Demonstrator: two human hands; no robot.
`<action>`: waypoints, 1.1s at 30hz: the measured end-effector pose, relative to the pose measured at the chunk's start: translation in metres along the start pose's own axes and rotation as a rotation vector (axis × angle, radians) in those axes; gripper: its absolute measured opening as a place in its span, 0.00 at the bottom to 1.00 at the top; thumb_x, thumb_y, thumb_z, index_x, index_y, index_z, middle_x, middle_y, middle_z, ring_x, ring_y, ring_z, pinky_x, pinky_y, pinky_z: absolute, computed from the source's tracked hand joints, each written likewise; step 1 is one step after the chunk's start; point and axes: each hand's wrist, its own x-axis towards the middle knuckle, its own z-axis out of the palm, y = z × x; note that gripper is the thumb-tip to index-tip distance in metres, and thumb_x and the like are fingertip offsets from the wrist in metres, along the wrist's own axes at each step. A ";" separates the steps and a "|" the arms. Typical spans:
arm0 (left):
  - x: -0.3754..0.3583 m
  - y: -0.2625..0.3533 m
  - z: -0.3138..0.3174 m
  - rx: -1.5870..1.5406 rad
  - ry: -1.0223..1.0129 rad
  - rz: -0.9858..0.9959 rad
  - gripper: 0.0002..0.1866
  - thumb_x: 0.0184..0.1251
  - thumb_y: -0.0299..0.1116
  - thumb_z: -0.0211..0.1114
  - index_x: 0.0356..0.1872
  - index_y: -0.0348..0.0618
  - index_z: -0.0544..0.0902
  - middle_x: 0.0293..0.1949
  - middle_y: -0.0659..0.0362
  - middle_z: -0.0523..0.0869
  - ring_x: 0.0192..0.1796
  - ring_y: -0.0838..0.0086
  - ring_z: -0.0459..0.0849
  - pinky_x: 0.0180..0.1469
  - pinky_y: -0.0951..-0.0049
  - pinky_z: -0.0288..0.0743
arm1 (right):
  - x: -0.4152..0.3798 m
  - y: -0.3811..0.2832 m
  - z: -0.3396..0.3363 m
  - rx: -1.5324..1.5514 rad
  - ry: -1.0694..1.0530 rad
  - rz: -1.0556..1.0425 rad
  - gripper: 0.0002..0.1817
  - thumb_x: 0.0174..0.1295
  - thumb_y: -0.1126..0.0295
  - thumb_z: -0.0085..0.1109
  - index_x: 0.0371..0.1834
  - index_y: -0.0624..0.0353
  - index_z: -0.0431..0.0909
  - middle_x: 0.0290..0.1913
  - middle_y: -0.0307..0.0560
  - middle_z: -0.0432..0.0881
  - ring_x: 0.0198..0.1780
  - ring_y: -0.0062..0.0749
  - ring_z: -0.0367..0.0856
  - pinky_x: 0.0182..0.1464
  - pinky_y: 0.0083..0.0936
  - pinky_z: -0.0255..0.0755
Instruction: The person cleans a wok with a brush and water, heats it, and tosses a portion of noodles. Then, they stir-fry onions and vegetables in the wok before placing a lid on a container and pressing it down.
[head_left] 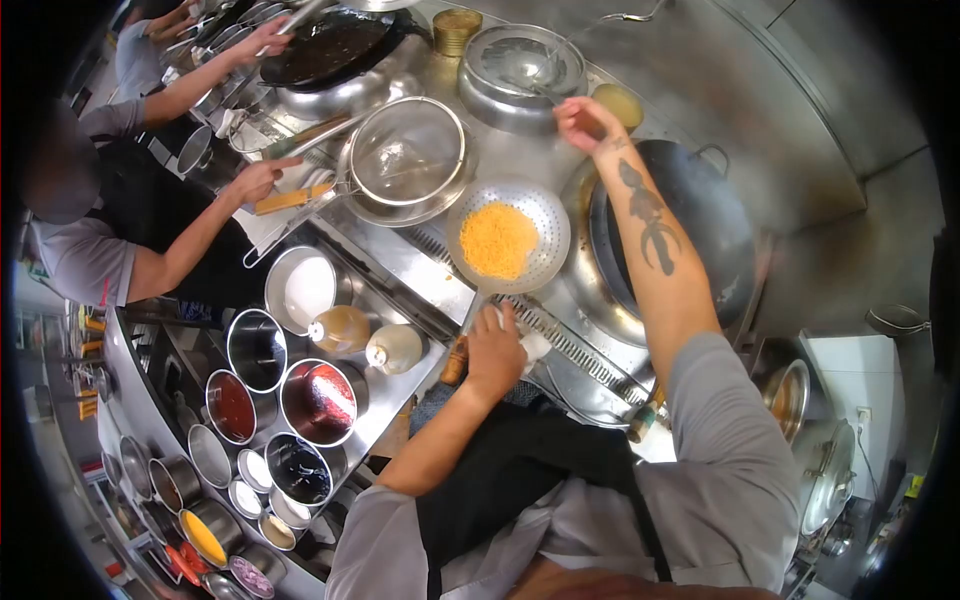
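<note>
My left hand (497, 350) is closed on the handle of a perforated strainer (555, 238), whose wooden end (455, 362) sticks out below it; a white cloth (535, 347) is at the fingers. A heap of thin yellow shreds (497, 240) lies in the strainer bowl. Stretched out ahead, my right hand (588, 124) has its fingers pinched at the end of a thin metal rod (547, 94), whose kind I cannot make out. The rod reaches toward a round steel basin (523, 105). Under my right forearm, a large dark wok (705, 235) sits on the stove.
At left a co-worker's hand (258, 182) is near a wooden-handled mesh strainer (408, 150), with another wok (330, 50) beyond. Pots of sauce (323, 400) and squeeze bottles (395, 348) crowd the side counter. A tin can (457, 32) stands at the back.
</note>
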 end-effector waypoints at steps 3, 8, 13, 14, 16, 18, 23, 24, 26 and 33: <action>-0.003 -0.019 0.006 0.082 0.014 -0.096 0.34 0.55 0.33 0.60 0.65 0.31 0.66 0.47 0.46 0.75 0.47 0.57 0.77 0.40 0.60 0.78 | -0.011 -0.005 -0.023 0.479 -0.322 -0.057 0.24 0.59 0.78 0.52 0.54 0.86 0.59 0.33 0.43 0.73 0.27 0.26 0.75 0.32 0.22 0.68; -0.015 -0.044 0.032 0.054 -0.167 -0.227 0.31 0.55 0.26 0.58 0.64 0.31 0.65 0.41 0.47 0.80 0.36 0.56 0.84 0.33 0.65 0.79 | -0.114 -0.009 -0.012 0.526 -0.323 -0.008 0.22 0.66 0.79 0.46 0.59 0.80 0.54 0.30 0.41 0.71 0.26 0.24 0.75 0.28 0.24 0.68; -0.003 -0.067 0.026 -0.724 -0.487 -0.456 0.24 0.56 0.28 0.61 0.55 0.31 0.70 0.35 0.53 0.80 0.32 0.64 0.83 0.32 0.69 0.80 | -0.233 0.001 -0.023 0.403 -0.294 -0.025 0.20 0.67 0.75 0.46 0.59 0.74 0.59 0.31 0.40 0.71 0.25 0.21 0.74 0.27 0.23 0.67; 0.003 -0.069 0.020 -1.044 -0.663 -0.558 0.23 0.57 0.29 0.62 0.53 0.31 0.70 0.35 0.54 0.80 0.31 0.66 0.83 0.31 0.69 0.79 | -0.259 0.005 -0.027 0.385 -0.258 -0.034 0.19 0.67 0.74 0.46 0.58 0.73 0.60 0.31 0.39 0.71 0.25 0.21 0.73 0.26 0.22 0.67; -0.005 -0.062 0.023 -1.588 -0.730 -0.757 0.15 0.61 0.30 0.62 0.46 0.36 0.71 0.33 0.58 0.78 0.27 0.73 0.78 0.26 0.73 0.76 | -0.308 0.015 -0.034 0.347 -0.185 -0.056 0.18 0.68 0.73 0.46 0.57 0.70 0.61 0.32 0.38 0.72 0.25 0.20 0.73 0.26 0.22 0.67; -0.017 -0.039 0.002 -1.828 -0.686 -0.858 0.11 0.63 0.29 0.60 0.44 0.41 0.71 0.33 0.57 0.78 0.26 0.77 0.76 0.23 0.75 0.74 | -0.349 0.028 -0.047 0.302 -0.107 -0.070 0.17 0.68 0.71 0.45 0.57 0.68 0.63 0.32 0.38 0.72 0.24 0.19 0.72 0.24 0.21 0.66; -0.027 -0.028 -0.004 -1.942 -0.603 -0.805 0.07 0.63 0.25 0.58 0.39 0.42 0.69 0.30 0.59 0.73 0.23 0.80 0.72 0.21 0.77 0.71 | -0.406 0.055 -0.075 0.147 0.135 -0.078 0.15 0.66 0.71 0.47 0.54 0.64 0.64 0.29 0.35 0.72 0.22 0.16 0.70 0.22 0.19 0.62; -0.029 -0.023 -0.013 -1.923 -0.592 -0.787 0.07 0.63 0.25 0.58 0.39 0.42 0.69 0.30 0.59 0.73 0.22 0.80 0.72 0.21 0.77 0.71 | -0.412 0.058 -0.084 0.129 0.169 -0.070 0.15 0.65 0.71 0.48 0.53 0.63 0.65 0.29 0.35 0.73 0.22 0.16 0.70 0.22 0.19 0.62; -0.038 -0.015 -0.032 -1.882 -0.567 -0.764 0.08 0.62 0.24 0.58 0.40 0.42 0.70 0.30 0.59 0.73 0.22 0.80 0.72 0.20 0.77 0.70 | -0.421 0.069 -0.092 0.024 0.276 -0.113 0.15 0.64 0.71 0.51 0.53 0.61 0.65 0.29 0.35 0.73 0.23 0.17 0.70 0.22 0.18 0.62; -0.030 0.009 -0.087 -1.917 -0.582 -0.712 0.11 0.61 0.22 0.60 0.42 0.43 0.70 0.29 0.59 0.74 0.21 0.80 0.71 0.19 0.79 0.69 | -0.438 0.090 -0.091 -0.582 0.706 -0.258 0.08 0.60 0.76 0.51 0.43 0.61 0.72 0.23 0.38 0.73 0.16 0.22 0.71 0.16 0.23 0.66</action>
